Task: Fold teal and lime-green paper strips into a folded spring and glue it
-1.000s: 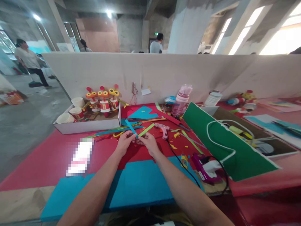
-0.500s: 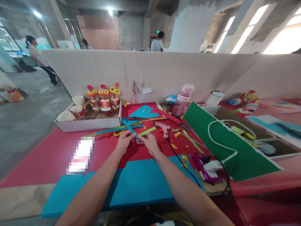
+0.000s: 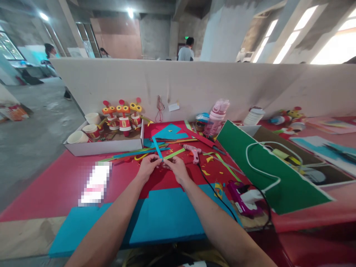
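My left hand (image 3: 148,167) is closed in a pinch on the near end of a blue paper strip (image 3: 157,147), which points away from me. Close beside it, my right hand (image 3: 176,168) pinches a light green paper strip (image 3: 175,153) that slants off to the far right. The two strips meet at my fingertips in a V; whether they are stuck together there I cannot tell. Just beyond my right hand lies a pink glue gun (image 3: 194,152) with a black cord. More coloured strips (image 3: 133,152) lie behind my left hand.
A white box (image 3: 111,148) at the left holds paper cups and several cup figures. A pixelated bright rectangle (image 3: 96,183) lies left of my arms, and blue sheets (image 3: 169,215) in front of me. At the right are a purple power strip (image 3: 243,200) and a green board (image 3: 258,170).
The blue strip's far end has swung right, so it points more straight away from me. My hands have barely moved. In the background, a person at the left has moved partly behind the partition.
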Demonstrator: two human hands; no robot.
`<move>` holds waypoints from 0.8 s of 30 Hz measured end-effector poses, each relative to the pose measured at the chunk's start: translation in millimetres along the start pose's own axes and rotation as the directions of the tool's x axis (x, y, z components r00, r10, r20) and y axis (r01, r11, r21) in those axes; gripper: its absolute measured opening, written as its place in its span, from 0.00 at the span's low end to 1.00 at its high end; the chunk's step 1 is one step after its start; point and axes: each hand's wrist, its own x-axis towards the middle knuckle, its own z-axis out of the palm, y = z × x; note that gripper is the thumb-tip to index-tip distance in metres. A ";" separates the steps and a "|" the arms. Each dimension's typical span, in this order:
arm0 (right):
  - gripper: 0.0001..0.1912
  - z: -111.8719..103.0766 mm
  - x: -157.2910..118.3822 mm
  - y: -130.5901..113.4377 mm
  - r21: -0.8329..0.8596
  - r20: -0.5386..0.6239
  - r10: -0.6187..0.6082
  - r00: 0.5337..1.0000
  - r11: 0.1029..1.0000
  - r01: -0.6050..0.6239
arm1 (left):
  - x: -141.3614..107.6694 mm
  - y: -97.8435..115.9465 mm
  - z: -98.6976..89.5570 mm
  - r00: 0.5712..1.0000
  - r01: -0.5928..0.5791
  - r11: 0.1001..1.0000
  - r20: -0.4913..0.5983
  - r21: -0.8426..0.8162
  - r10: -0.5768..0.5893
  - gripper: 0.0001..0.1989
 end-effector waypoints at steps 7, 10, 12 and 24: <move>0.13 0.3 -0.8 -0.2 -0.047 -0.012 -0.065 0.998 0.997 0.064 | -0.7 0.7 2.5 0.998 0.007 0.999 0.056 -0.046 -0.004 0.13; 0.13 0.9 -1.5 -0.2 -0.038 0.002 -0.075 0.997 0.996 0.075 | 0.0 -0.8 2.7 0.999 0.005 0.998 0.050 -0.058 -0.003 0.13; 0.13 0.1 -0.9 -0.1 -0.019 0.048 -0.064 0.997 0.998 0.065 | 0.7 -1.5 1.3 0.999 0.013 0.997 0.031 -0.080 -0.011 0.13; 0.18 -0.7 -3.3 -5.6 0.145 0.156 0.053 0.986 0.987 -0.076 | 0.5 -0.5 -0.4 0.998 0.045 0.990 0.048 -0.134 -0.039 0.12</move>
